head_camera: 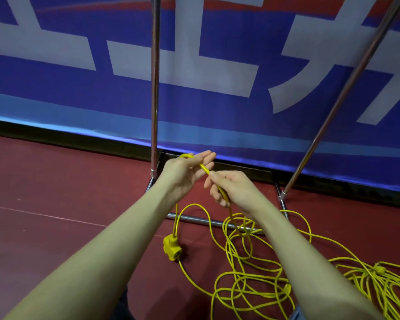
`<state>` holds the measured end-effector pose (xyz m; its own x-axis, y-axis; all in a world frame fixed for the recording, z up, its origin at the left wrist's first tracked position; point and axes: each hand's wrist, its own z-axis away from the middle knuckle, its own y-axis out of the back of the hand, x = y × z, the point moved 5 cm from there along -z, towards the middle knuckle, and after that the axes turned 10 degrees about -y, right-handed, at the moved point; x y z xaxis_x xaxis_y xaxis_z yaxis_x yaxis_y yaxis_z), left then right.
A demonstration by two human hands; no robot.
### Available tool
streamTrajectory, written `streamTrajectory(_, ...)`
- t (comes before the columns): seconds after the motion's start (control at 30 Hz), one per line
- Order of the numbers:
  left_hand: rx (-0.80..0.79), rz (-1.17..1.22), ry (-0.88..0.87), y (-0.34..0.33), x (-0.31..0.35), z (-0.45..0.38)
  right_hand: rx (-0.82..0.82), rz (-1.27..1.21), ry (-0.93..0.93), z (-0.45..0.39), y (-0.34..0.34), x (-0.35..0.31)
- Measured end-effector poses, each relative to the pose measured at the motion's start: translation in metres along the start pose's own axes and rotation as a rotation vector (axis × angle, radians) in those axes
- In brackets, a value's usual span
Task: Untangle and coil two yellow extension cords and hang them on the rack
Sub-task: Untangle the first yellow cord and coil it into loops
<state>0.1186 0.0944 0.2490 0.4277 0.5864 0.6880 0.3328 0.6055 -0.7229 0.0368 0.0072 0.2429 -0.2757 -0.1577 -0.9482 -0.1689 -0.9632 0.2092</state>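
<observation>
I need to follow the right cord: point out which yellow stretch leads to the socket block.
The stretch dropping from the left hand leads to the socket block; the stretch below the right hand runs into the floor tangle instead.

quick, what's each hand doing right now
Left hand: closed, gripping the yellow cord where it loops over the fingers.
Right hand: closed, pinching the same cord just below the left.
</observation>
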Motion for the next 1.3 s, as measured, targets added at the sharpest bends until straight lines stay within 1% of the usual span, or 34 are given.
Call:
streamTrajectory(0.07,0.051,0.036,-0.044,0.006,0.007,-0.003,-0.053,-0.026,-0.027,-0.001,-0.003,0.006)
streamTrajectory(0.2,0.102,0.132,-0.202,0.019,0.043,-0.015,-0.114,-0.047,-0.103,-0.001,0.007,0.027)
streamTrajectory(0.3,0.148,0.191,-0.223,0.026,0.051,-0.016,-0.115,-0.046,-0.143,-0.002,0.012,0.035)
streamTrajectory(0.37,0.111,0.143,-0.189,0.021,0.044,-0.012,-0.083,-0.091,-0.13,-0.005,0.011,0.032)
streamTrajectory(0.47,-0.051,-0.087,-0.121,0.0,0.026,0.0,-0.046,-0.216,-0.055,-0.006,0.005,0.015)
streamTrajectory(0.5,-0.087,-0.131,-0.123,-0.005,0.023,0.003,-0.047,-0.24,-0.035,-0.006,0.003,0.009)
streamTrajectory(0.57,-0.096,-0.138,-0.161,-0.01,0.025,0.005,-0.071,-0.271,-0.011,-0.006,-0.002,-0.001)
streamTrajectory(0.67,-0.054,-0.113,-0.251,-0.006,0.041,0.001,-0.116,-0.265,-0.019,-0.005,-0.002,0.001)
streamTrajectory(0.83,0.059,-0.004,-0.361,0.013,0.066,-0.006,-0.113,-0.084,-0.122,-0.004,0.013,0.031)
streamTrajectory(0.9,0.116,0.034,-0.37,0.021,0.069,-0.006,-0.1,-0.034,-0.136,-0.003,0.016,0.035)
streamTrajectory(0.97,0.152,0.067,-0.328,0.025,0.064,-0.008,-0.074,-0.067,-0.114,-0.001,0.016,0.03)
streamTrajectory(1.03,0.103,0.024,-0.253,0.019,0.057,-0.006,-0.06,-0.157,-0.051,0.003,0.012,0.014)
streamTrajectory(1.17,-0.107,-0.085,-0.138,-0.011,0.033,0.01,-0.043,-0.265,0.041,0.008,0.009,-0.016)
streamTrajectory(1.23,-0.131,-0.125,-0.157,-0.018,0.025,0.016,-0.056,-0.27,0.053,0.008,0.006,-0.021)
streamTrajectory(1.3,-0.1,-0.119,-0.187,-0.018,0.026,0.017,-0.082,-0.269,0.029,0.007,0.003,-0.018)
